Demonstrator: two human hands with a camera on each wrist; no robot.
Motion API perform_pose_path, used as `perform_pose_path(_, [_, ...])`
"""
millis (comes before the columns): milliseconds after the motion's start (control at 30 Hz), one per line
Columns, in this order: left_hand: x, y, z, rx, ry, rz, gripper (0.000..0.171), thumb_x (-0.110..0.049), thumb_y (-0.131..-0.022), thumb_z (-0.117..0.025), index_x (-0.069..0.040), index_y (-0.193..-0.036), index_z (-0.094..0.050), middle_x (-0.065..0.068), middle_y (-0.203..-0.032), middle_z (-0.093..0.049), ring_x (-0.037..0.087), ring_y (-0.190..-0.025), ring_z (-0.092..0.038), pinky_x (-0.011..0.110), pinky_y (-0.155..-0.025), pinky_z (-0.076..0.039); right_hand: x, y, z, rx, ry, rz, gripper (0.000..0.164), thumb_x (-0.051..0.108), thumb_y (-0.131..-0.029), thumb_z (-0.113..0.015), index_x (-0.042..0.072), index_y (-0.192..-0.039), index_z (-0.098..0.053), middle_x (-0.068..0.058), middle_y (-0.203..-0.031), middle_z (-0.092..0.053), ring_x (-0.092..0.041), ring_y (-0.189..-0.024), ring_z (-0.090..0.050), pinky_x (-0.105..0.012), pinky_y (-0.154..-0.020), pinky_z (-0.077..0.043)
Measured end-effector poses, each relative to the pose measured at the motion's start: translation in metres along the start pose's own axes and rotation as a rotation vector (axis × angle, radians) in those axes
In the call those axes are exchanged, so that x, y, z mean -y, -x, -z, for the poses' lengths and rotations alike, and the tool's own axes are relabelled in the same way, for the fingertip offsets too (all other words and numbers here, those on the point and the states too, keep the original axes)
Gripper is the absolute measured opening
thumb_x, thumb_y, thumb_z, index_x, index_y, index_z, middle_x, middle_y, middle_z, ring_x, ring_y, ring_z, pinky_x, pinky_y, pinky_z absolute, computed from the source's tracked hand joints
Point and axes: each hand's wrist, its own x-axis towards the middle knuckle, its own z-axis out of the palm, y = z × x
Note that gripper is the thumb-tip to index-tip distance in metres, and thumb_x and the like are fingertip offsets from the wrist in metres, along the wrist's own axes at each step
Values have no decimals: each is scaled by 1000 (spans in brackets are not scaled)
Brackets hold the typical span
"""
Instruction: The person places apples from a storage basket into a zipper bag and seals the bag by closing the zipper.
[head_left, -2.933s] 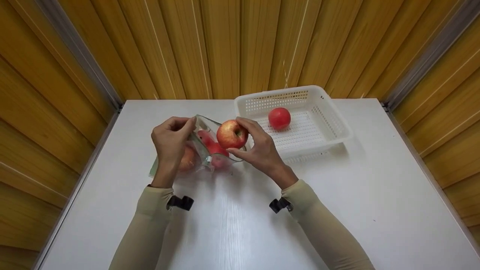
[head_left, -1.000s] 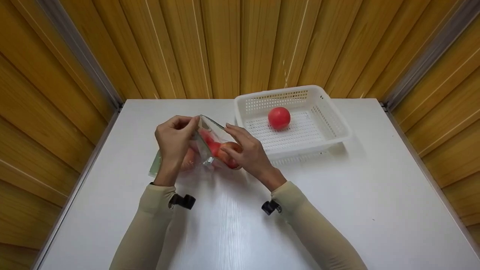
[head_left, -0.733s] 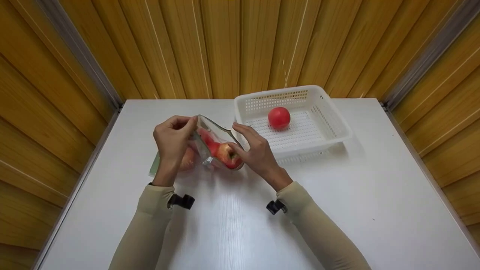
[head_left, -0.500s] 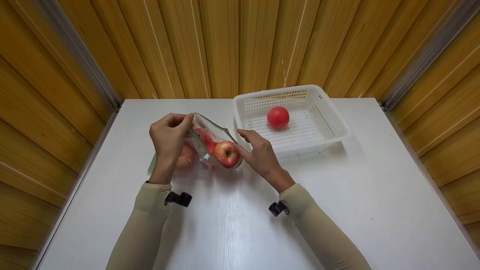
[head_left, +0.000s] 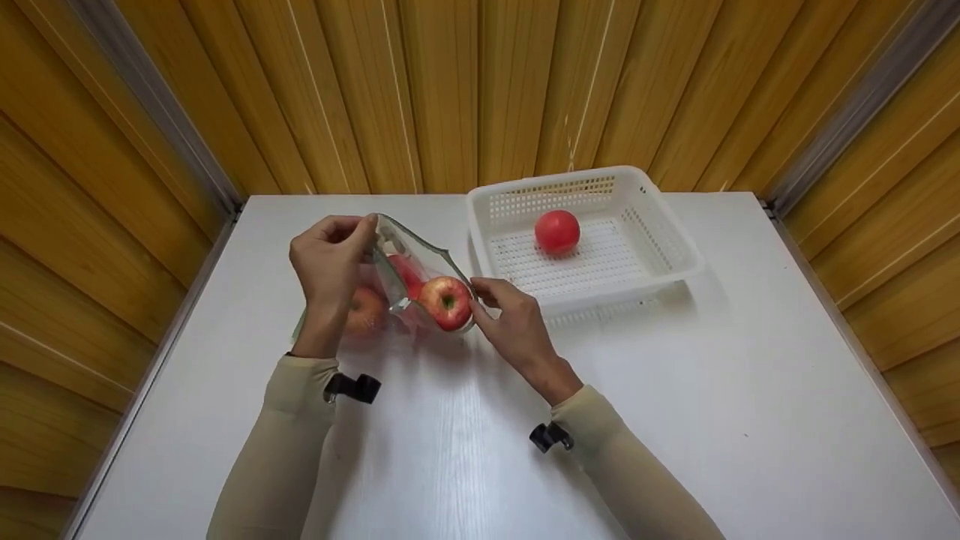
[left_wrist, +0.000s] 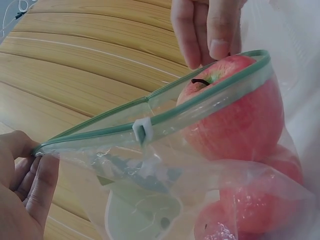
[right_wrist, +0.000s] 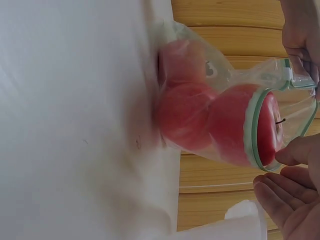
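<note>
A clear zip bag (head_left: 409,238) with a green zip edge holds several red apples. One red-and-yellow apple (head_left: 448,302) sits at its mouth, stem facing out, as the left wrist view shows closely. At the left end of the mouth, my left hand (head_left: 327,262) pinches the zip edge between thumb and fingers. My right hand (head_left: 517,322) pinches the opposite end of the rim, close beside the top apple, its thumb at the edge in the right wrist view. A white slider (left_wrist: 142,130) sits on the zip edge. The film covers the lower apples.
A white perforated basket (head_left: 600,289) stands right of the bag, with one round red fruit (head_left: 557,232) in it. The white table (head_left: 675,420) ends at a yellow wood-look wall (head_left: 442,97) behind, with similar walls at both sides.
My right hand has put the apple into the bag's mouth, let go of it and taken the bag's rim. My left hand, still pinching the bag, has shifted slightly left and back.
</note>
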Motion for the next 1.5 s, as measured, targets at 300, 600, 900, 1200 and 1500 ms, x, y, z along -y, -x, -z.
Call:
perform_pose_path(300, [-3,-4,5,17,32,-13,20,-18,-93,-84,1,-89,-80,11,-78,-74,19,-62,-67,26,-58,-59,0,12,-15,-70,-98,-65,28,-7,-94,-73,-6,-122,-72,-15,-109,-78,-22,-92,-77,-30,-80,-63])
perform_pose_path(600, [-5,-6,9,4,11,2,20,-20,-93,-83,-1,-89,-81,10,-78,-72,19,-62,-67,26,-58,-60,1,6,-16,-137,-141,-81,21,-6,-96,-71,-4,-116,-76,-12,-102,-79,-19,-87,-77,-30,-76,-63])
perform_pose_path(900, [-12,-10,15,32,-40,-24,21,-22,-95,-82,-1,-94,-81,9,-82,-74,20,-68,-69,25,-63,-61,3,-18,-9,-137,-130,-70,19,-5,-96,-72,-3,-114,-77,-10,-100,-80,-17,-85,-76,-29,-75,-63])
perform_pose_path(1200, [-17,-13,19,69,-132,-87,12,-10,-96,-76,-2,-102,-82,7,-90,-76,18,-73,-67,23,-67,-59,11,-50,-1,-166,-228,-69,18,-5,-96,-72,-5,-114,-77,-10,-99,-80,-20,-84,-77,-25,-73,-62])
perform_pose_path(1500, [-26,-30,35,-91,-132,-135,13,-12,-96,-76,-1,-101,-84,8,-87,-75,13,-71,-65,19,-64,-56,30,-81,12,-213,-307,-43,18,-2,-96,-74,-3,-114,-78,-8,-102,-80,-17,-86,-76,-28,-80,-62])
